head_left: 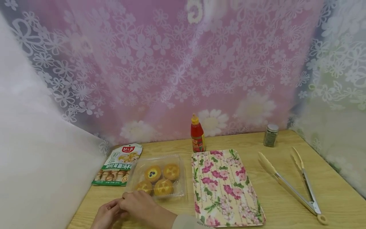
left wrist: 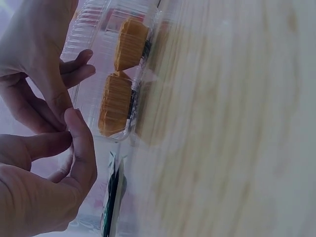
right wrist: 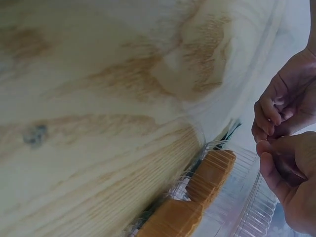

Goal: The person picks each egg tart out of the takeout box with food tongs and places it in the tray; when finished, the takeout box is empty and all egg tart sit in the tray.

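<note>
Both left grip [head_left: 105,214] and right grip [head_left: 140,204] meet near the box edge [head_left: 171,196]; whether pinching, I cannot tell.

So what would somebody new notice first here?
Probably the flowery tray in the middle of the table, with the red bottle standing just behind it. The tongs lie spread on the right. By the near left corner of the clear box of tarts, the left hand and right hand meet.

The container [head_left: 138,167] lies left of the tray [head_left: 226,187].
</note>
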The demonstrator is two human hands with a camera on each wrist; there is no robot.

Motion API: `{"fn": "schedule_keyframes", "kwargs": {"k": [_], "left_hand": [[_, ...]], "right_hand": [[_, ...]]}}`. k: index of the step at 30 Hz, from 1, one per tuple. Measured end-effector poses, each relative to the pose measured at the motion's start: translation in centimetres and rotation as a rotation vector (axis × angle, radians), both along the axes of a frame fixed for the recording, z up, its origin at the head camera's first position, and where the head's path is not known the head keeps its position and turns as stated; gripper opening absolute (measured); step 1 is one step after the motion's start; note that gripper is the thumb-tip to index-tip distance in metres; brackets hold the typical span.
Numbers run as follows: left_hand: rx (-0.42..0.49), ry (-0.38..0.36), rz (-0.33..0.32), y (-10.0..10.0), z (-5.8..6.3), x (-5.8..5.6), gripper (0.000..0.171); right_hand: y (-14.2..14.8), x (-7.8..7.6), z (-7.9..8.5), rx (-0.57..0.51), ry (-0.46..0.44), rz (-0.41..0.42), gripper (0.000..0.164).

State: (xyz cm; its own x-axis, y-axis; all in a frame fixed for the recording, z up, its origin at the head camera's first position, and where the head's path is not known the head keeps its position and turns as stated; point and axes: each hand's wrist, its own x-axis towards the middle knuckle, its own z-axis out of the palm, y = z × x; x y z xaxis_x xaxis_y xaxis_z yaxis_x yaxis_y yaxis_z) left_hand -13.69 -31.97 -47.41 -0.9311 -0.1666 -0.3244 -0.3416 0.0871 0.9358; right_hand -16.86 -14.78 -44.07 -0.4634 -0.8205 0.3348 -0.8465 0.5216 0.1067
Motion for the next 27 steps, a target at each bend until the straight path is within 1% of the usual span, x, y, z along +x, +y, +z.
{"fn": "schedule_keyframes", "kwargs": {"k": [2, 4, 7, 10, 13, 16, 20, 27], "left_hand": [[-0.02, 0.008, 0.025, 0.3, -0.1, -0.1, 0.04], [-0.036, 0.015, 0.03, 0.5, -0.1, -0.1, 0.04], [-0.037, 0.016, 0.027, 0.5, -0.2, -0.2, 0.042], [-0.02, 0.016, 0.007, 0.4, -0.2, -0.2, 0.043], [-0.012, 0.014, -0.008, 0.4, -0.1, -0.2, 0.043], [-0.023, 0.026, 0.004, 0.4, -0.1, -0.3, 0.036], [-0.055, 0.019, 0.013, 0.2, -0.3, -0.3, 0.03], [-0.054, 0.033, 0.029, -0.1, -1.1, -0.4, 0.042]], "right_hand": [[0.0, -0.1, 0.0, -0.015, -0.03, 0.003, 0.007], [0.1, -0.1, 0.1, -0.032, -0.064, 0.009, 0.008], [0.0, -0.2, 0.2, -0.045, -0.116, 0.014, 0.008], [0.0, -0.3, 0.3, -0.06, -0.163, 0.005, 0.019], [-0.1, -0.4, 0.2, -0.08, -0.191, -0.01, 0.027], [-0.1, -0.5, 0.1, -0.101, -0.19, -0.011, 0.022], [-0.2, -0.5, 0.0, -0.125, -0.205, -0.004, 0.017], [-0.2, -0.5, -0.2, -0.149, -0.202, 0.018, 0.023]]}}
